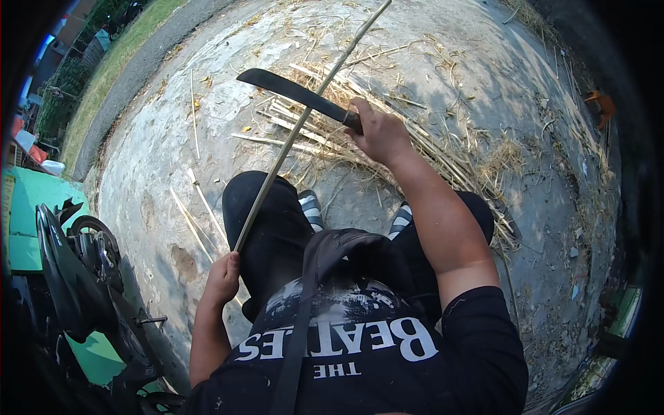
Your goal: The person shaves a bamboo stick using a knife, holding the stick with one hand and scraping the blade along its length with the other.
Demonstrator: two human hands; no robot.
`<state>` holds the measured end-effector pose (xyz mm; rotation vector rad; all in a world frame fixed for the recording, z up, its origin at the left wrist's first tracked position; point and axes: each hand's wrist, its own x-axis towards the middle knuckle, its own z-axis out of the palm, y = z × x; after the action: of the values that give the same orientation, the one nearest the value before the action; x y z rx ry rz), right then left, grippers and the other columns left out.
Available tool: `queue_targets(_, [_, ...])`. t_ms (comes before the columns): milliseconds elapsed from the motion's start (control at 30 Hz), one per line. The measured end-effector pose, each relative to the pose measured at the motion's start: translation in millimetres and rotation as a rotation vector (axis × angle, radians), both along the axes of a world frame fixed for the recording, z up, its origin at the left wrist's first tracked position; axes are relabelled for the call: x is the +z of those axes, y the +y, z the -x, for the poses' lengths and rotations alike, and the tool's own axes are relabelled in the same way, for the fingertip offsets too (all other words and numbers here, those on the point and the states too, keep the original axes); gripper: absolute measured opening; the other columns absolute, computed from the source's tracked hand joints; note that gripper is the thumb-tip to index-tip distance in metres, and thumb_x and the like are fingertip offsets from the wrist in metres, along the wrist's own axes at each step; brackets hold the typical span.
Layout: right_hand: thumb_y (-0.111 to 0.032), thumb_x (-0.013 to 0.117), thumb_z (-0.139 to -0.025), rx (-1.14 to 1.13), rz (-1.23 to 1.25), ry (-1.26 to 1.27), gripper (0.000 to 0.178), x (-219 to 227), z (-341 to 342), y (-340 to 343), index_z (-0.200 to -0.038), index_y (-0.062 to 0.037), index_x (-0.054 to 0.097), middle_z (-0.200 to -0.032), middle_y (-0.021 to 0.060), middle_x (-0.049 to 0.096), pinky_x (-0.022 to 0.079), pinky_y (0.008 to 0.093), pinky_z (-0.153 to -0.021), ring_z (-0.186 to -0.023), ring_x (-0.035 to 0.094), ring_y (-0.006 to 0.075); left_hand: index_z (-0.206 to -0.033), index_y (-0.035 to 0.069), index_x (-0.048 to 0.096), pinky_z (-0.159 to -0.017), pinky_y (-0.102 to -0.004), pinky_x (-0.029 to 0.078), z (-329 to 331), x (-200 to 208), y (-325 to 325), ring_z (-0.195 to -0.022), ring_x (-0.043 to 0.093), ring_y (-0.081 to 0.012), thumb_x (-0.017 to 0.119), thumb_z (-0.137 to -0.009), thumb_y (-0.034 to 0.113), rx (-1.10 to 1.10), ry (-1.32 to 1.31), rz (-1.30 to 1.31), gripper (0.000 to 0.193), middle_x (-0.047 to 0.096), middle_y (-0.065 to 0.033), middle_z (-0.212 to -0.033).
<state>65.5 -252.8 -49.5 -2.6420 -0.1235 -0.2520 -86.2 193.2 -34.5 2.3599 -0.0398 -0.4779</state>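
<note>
My right hand (378, 131) is wrapped round the handle of a machete (294, 91) with a dark, broad blade that points left. The blade crosses a long, thin bamboo strip (280, 155), seemingly touching it. In my left hand (223, 277) is the lower end of that strip, closed in the fingers beside my left knee. From there the strip slants up and away to the right, past my knee to the top of the view. Beyond my feet a pile of split bamboo strips (443, 158) lies on the ground, with curly shavings (508, 158) around it.
A few loose strips (203, 197) lie on the concrete ground (155, 180) to my left. A parked motorcycle (83, 270) stands at the left edge, near a green wall (45, 200). An orange object (600, 108) sits at the far right. Striped sandals (311, 209) are on my feet.
</note>
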Motion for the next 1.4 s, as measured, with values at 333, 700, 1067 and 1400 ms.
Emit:
queue_targets(333, [-0.028,0.07,-0.089,-0.042,0.085,0.004,0.054,29.5,20.2,42.5,-0.135,-0.0104,0.047,-0.077,0.0148,0.073,0.058,0.0508,-0.064,-0.069,0.073,0.0375,-0.079,0.002,0.051,-0.06,-0.0325,0.039,0.1,-1.1,3.1,-0.067,0.043,-0.0115,0.036,-0.111,0.053,-0.035,-0.022,-0.033,0.062,0.047,0.0002,-0.069])
queue_targets(700, [-0.036,0.073,-0.087,-0.237,-0.262,0.134,0.037,-12.1,-20.2,-10.9,-0.111,-0.0089,0.069,-0.095,0.0177,0.075,0.057,0.0494,-0.083,-0.096,0.073,0.0354,-0.081,-0.003,0.053,-0.062,-0.0378,0.042,-5.9,4.3,5.8,-0.066,0.047,-0.018,0.038,-0.111,0.052,-0.064,-0.016,-0.027,0.064,0.048,-0.0097,-0.065])
queue_targets(1067, [-0.027,0.069,-0.086,0.116,-0.097,0.23,0.019,-2.7,-8.9,3.3,-0.099,-0.0126,0.07,-0.094,0.0144,0.074,0.056,0.0466,-0.081,-0.093,0.071,0.037,-0.082,-0.003,0.053,-0.063,-0.0365,0.043,-6.6,12.1,-2.9,-0.066,0.046,-0.0175,0.04,-0.111,0.049,-0.059,0.008,-0.052,0.061,0.049,-0.0088,-0.067])
queue_targets(1400, [-0.027,0.072,-0.085,0.25,-0.004,0.221,0.022,18.1,6.7,38.2,-0.098,-0.0102,0.07,-0.093,0.0177,0.073,0.055,0.0492,-0.079,-0.092,0.071,0.0378,-0.083,-0.004,0.056,-0.063,-0.0404,0.044,0.7,15.4,-6.3,-0.063,0.051,-0.0241,0.041,-0.11,0.049,-0.06,-0.046,-0.146,0.061,0.052,-0.0155,-0.065])
